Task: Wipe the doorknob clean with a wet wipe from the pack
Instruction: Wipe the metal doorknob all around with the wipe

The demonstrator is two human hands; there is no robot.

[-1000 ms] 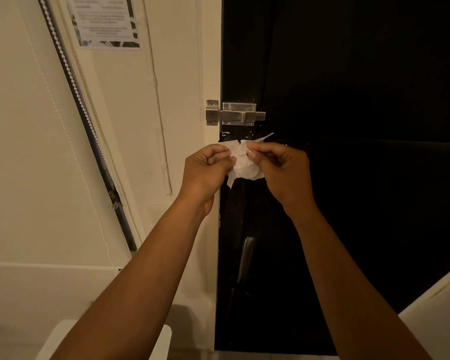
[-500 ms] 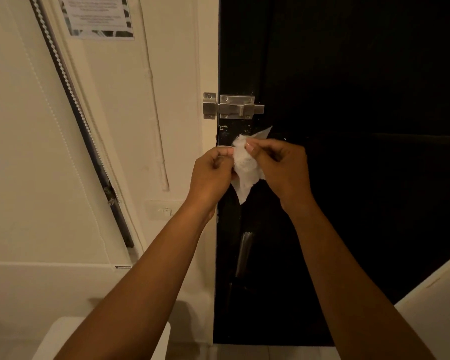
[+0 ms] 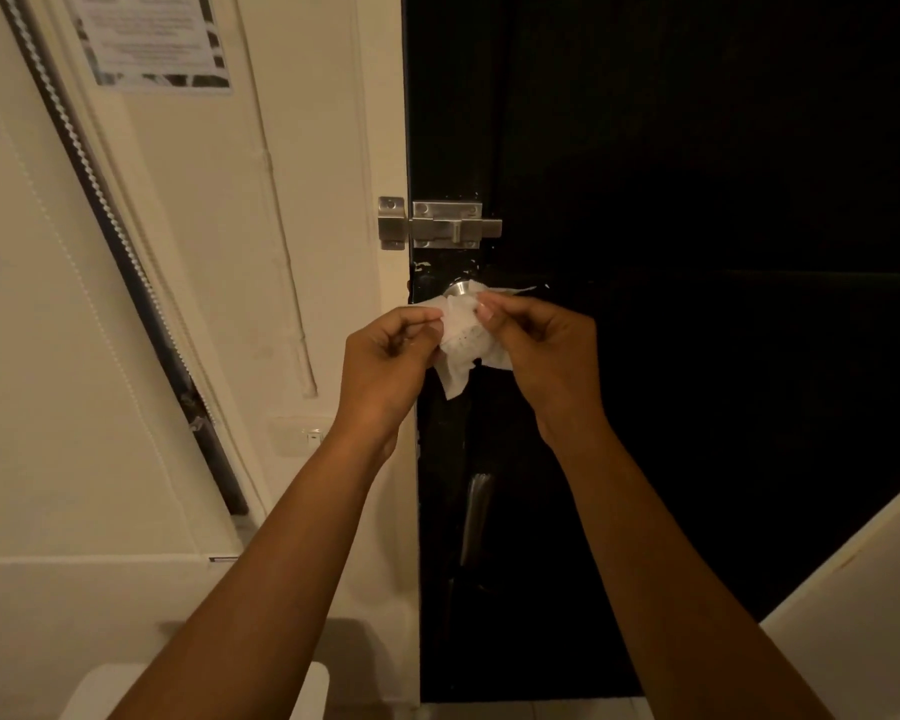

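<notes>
A crumpled white wet wipe (image 3: 463,337) with dark specks on it is held between both hands in front of the black door (image 3: 697,252). My left hand (image 3: 385,361) pinches its left edge. My right hand (image 3: 536,345) pinches its right side. Just above the wipe a small part of the silver doorknob (image 3: 458,288) shows; the rest is hidden behind the wipe. The wipe pack is not in view.
A metal slide bolt (image 3: 440,224) sits on the door above the knob. The cream door frame and wall (image 3: 333,252) lie to the left, with a posted notice (image 3: 152,39) and a blind (image 3: 120,241). A white surface (image 3: 863,631) juts in at lower right.
The hands have spread the wipe a little between them, and the top of the doorknob now shows above it. The view has shifted slightly.
</notes>
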